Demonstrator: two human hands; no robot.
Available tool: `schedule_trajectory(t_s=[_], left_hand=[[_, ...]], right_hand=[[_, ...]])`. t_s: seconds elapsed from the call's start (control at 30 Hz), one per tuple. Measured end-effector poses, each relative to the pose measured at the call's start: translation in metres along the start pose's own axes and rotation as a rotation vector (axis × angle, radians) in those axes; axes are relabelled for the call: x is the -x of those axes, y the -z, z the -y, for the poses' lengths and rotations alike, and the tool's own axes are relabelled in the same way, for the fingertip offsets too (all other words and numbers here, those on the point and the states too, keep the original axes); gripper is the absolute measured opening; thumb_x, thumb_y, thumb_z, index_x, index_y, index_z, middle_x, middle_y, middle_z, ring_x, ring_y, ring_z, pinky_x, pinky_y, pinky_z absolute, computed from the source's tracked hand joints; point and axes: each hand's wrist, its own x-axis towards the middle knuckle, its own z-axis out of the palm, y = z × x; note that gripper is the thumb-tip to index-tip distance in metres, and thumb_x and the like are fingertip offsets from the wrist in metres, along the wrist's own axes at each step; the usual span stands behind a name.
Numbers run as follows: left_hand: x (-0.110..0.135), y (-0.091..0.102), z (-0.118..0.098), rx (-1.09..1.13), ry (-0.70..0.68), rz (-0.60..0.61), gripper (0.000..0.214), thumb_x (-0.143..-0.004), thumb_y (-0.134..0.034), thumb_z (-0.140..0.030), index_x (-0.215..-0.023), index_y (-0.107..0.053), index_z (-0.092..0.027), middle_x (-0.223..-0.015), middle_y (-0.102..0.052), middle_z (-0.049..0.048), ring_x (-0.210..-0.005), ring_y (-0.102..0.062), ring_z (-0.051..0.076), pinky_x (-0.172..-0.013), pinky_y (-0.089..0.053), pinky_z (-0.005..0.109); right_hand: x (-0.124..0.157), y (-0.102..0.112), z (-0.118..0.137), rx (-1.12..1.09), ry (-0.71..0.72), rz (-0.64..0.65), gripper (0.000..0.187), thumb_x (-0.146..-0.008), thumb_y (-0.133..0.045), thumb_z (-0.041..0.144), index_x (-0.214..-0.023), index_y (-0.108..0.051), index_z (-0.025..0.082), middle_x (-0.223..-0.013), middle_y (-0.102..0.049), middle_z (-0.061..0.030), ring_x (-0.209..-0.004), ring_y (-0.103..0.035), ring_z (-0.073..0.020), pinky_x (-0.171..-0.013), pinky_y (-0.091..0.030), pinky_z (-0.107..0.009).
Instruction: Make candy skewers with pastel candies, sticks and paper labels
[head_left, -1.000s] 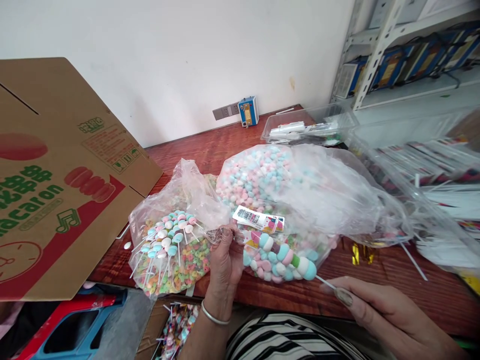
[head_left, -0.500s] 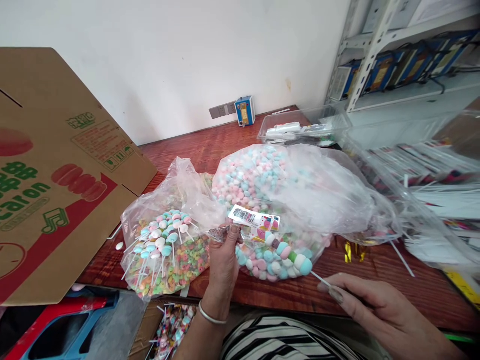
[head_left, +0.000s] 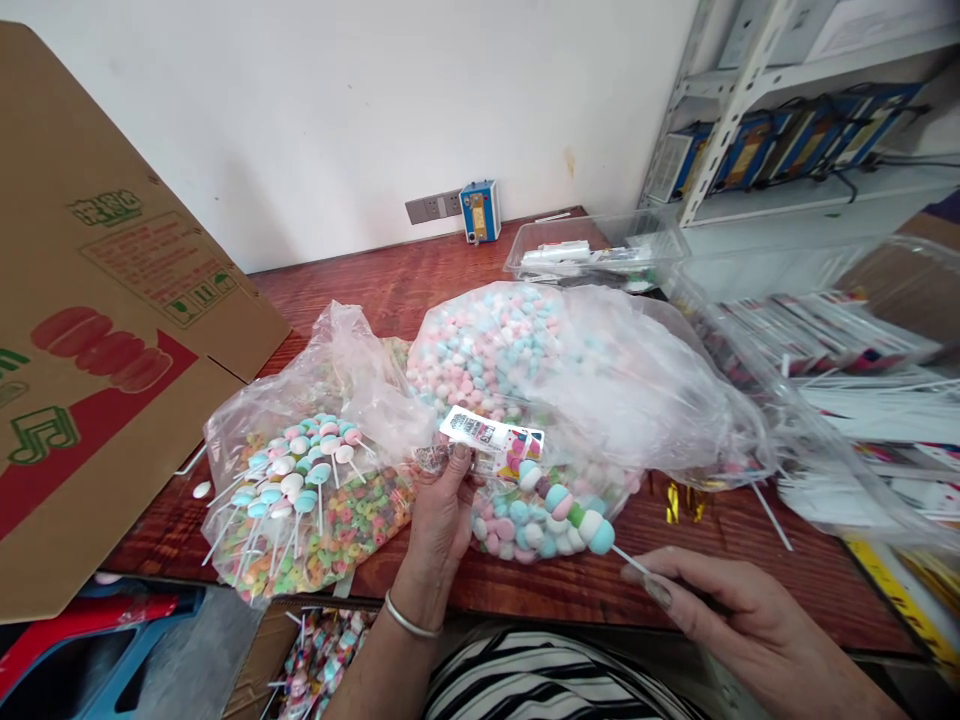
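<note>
My left hand point(head_left: 444, 510) is closed round a small printed clear wrapper point(head_left: 491, 437) with a white label. Between thumb and fingers, my right hand point(head_left: 720, 610) pinches the white stick of a marshmallow skewer point(head_left: 574, 508), threaded with blue, pink, white, green and brown pieces. The skewer's upper end meets the wrapper's right edge; I cannot tell whether it is inside. Behind and below both lies a clear bag of pastel marshmallows point(head_left: 480, 345). To the left, several finished marshmallow sticks point(head_left: 289, 475) rest on a bag of coloured cereal rings point(head_left: 367, 520).
A large cardboard box point(head_left: 127, 330) stands at left. Clear trays point(head_left: 600, 240) sit at the back and right, one with white sticks point(head_left: 877, 395). A blue device point(head_left: 480, 212) stands by the wall socket. Below the table edge, a carton holds wrapped sweets point(head_left: 322, 660).
The view has shifted slightly, so the scene sits further left. Both hands keep their holds, with the skewer's tip still at the wrapper.
</note>
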Motion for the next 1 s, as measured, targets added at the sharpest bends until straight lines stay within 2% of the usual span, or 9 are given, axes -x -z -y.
schedule_trajectory(t_s=[0.37,0.57,0.73,0.9,0.93,1.0], left_hand=[[0.001,-0.005,0.003,0.154,0.096,-0.073,0.028,-0.064,-0.083,-0.015,-0.086,-0.066,-0.016,-0.07,-0.061,-0.0048,-0.055,-0.053,0.004,-0.046,-0.043,0.014],[0.001,-0.006,0.002,0.137,0.086,-0.133,0.028,-0.064,-0.083,-0.017,-0.086,-0.066,-0.016,-0.069,-0.062,-0.0047,-0.05,-0.05,0.004,-0.045,-0.042,0.016],[0.002,-0.008,0.002,0.149,0.102,-0.12,0.025,-0.066,-0.082,-0.018,-0.084,-0.065,-0.016,-0.066,-0.06,-0.0051,-0.048,-0.05,0.005,-0.044,-0.043,0.016],[0.004,-0.009,0.0,0.228,0.132,-0.073,0.029,-0.063,-0.084,-0.016,-0.085,-0.066,-0.016,-0.067,-0.064,-0.0049,-0.049,-0.052,0.005,-0.047,-0.046,0.016],[0.004,-0.008,0.001,0.251,0.153,-0.062,0.03,-0.062,-0.085,-0.016,-0.086,-0.066,-0.016,-0.067,-0.064,-0.0047,-0.05,-0.053,0.005,-0.048,-0.047,0.017],[0.004,-0.005,0.001,0.298,0.191,-0.051,0.033,-0.06,-0.086,-0.017,-0.086,-0.066,-0.016,-0.068,-0.065,-0.0045,-0.052,-0.055,0.006,-0.049,-0.048,0.017]], right_hand=[[-0.005,-0.007,-0.005,0.091,0.079,-0.112,0.024,-0.09,-0.056,0.036,-0.094,-0.076,0.023,-0.08,-0.076,-0.0018,-0.071,-0.072,-0.0171,-0.064,-0.057,-0.017],[-0.002,-0.005,-0.014,0.197,0.163,-0.193,0.023,-0.088,-0.059,0.034,-0.101,-0.074,0.022,-0.087,-0.077,-0.003,-0.074,-0.074,-0.0175,-0.067,-0.057,-0.015],[-0.002,-0.004,-0.019,0.213,0.18,-0.221,0.023,-0.088,-0.059,0.035,-0.101,-0.073,0.023,-0.09,-0.078,-0.0042,-0.076,-0.075,-0.0193,-0.068,-0.058,-0.016],[-0.003,-0.003,-0.014,0.105,0.113,-0.174,0.023,-0.088,-0.059,0.036,-0.099,-0.073,0.023,-0.088,-0.077,-0.0036,-0.078,-0.073,-0.0189,-0.07,-0.057,-0.017],[-0.003,-0.004,-0.013,0.057,0.077,-0.151,0.024,-0.088,-0.058,0.038,-0.097,-0.074,0.022,-0.085,-0.076,-0.0036,-0.076,-0.073,-0.0187,-0.068,-0.057,-0.017],[-0.001,-0.008,-0.012,-0.084,-0.043,-0.093,0.03,-0.091,-0.053,0.042,-0.096,-0.074,0.021,-0.07,-0.071,-0.0023,-0.06,-0.068,-0.0159,-0.054,-0.054,-0.017]])
